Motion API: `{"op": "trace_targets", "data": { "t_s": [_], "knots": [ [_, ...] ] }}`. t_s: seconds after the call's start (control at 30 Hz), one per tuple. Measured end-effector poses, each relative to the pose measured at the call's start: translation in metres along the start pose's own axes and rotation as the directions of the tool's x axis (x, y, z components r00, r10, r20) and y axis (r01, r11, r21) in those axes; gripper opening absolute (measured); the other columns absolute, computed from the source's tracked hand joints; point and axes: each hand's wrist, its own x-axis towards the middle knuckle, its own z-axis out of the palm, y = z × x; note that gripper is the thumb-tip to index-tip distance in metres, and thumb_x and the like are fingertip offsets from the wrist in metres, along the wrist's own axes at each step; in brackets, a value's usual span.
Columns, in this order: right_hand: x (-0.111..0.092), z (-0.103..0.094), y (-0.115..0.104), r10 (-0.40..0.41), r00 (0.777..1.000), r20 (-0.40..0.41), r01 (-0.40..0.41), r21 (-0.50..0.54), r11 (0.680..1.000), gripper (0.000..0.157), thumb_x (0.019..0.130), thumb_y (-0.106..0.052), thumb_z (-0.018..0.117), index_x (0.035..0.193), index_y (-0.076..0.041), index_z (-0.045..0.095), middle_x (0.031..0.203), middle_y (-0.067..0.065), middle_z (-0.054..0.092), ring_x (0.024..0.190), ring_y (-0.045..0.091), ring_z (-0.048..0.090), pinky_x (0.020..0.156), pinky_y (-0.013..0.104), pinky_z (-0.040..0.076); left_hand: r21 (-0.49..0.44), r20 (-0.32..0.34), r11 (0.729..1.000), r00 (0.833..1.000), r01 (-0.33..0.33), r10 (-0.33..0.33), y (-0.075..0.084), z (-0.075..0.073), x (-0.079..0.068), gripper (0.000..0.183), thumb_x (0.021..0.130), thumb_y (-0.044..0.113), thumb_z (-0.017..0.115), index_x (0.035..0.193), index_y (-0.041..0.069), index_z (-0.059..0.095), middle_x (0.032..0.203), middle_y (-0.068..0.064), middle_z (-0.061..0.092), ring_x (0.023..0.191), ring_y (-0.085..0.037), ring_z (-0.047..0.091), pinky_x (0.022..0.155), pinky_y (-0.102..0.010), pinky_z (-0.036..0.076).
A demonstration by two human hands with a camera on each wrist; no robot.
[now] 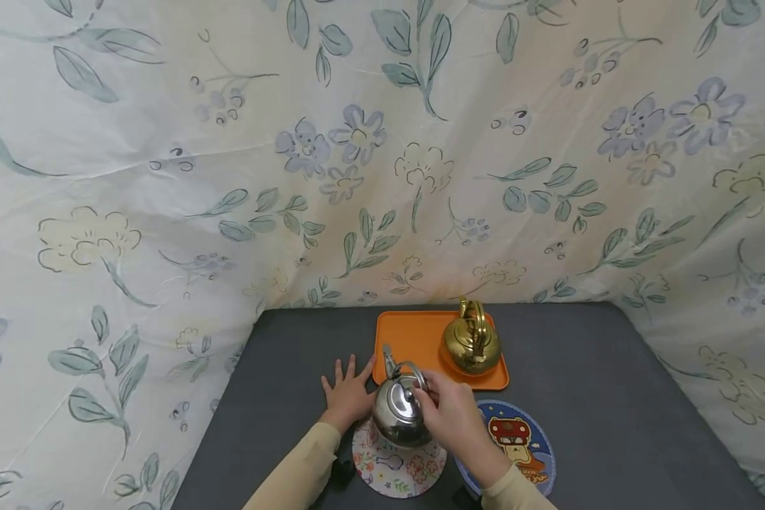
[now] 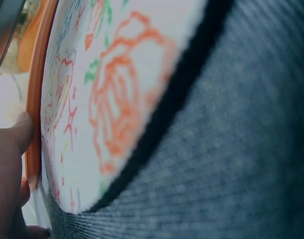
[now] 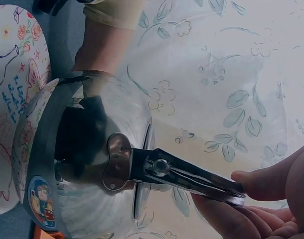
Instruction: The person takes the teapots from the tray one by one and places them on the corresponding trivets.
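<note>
My right hand [image 1: 452, 414] grips a silver kettle [image 1: 400, 418] by its arched handle, thumb on one side and fingers on the other. In the right wrist view the kettle's shiny body [image 3: 107, 159] is held off the round flowered mat [image 3: 12, 99]. From above, it overlaps that mat [image 1: 398, 474] and the near left corner of an orange tray [image 1: 414, 333]. Fingers spread, my left hand [image 1: 349, 397] rests at the tray's left edge; in the left wrist view a fingertip touches the tray's orange rim [image 2: 36, 99]. A golden kettle [image 1: 473, 346] stands on the tray's right side.
A round blue mat [image 1: 545, 453] with a cartoon picture lies to the right, partly under my right forearm. The dark grey table [image 1: 612, 397] extends to both sides. A flower-patterned cloth [image 1: 421, 212] hangs behind and around it.
</note>
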Motion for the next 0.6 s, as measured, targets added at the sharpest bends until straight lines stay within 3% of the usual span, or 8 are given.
{"op": "trace_targets", "data": {
  "t_s": [0.43,0.6],
  "knots": [
    [-0.017,0.012,0.004,-0.031,0.999,-0.025,0.032,0.012,0.999,0.02,0.089,-0.002,0.074,0.108,0.002,0.072,0.089,0.008,0.078,0.064,0.005,0.068,0.052,0.017,0.049,0.017,-0.026,1.0,1.0,-0.017,0.017,-0.001,0.004,-0.008,0.082,0.087,0.075,0.055,0.158,0.038,0.035,0.167,-0.016,0.024,0.153,-0.049,0.011,0.112,-0.079,0.009],
    [-0.024,0.016,0.003,-0.03,0.999,-0.022,0.03,0.01,0.999,0.023,0.089,-0.004,0.074,0.111,0.004,0.071,0.092,0.009,0.078,0.074,0.011,0.073,0.059,0.017,0.053,0.022,-0.022,1.0,1.0,-0.016,0.016,-0.004,0.007,-0.011,0.083,0.087,0.077,0.053,0.158,0.04,0.033,0.167,-0.015,0.023,0.154,-0.048,0.01,0.112,-0.079,0.009]
  ]
}}
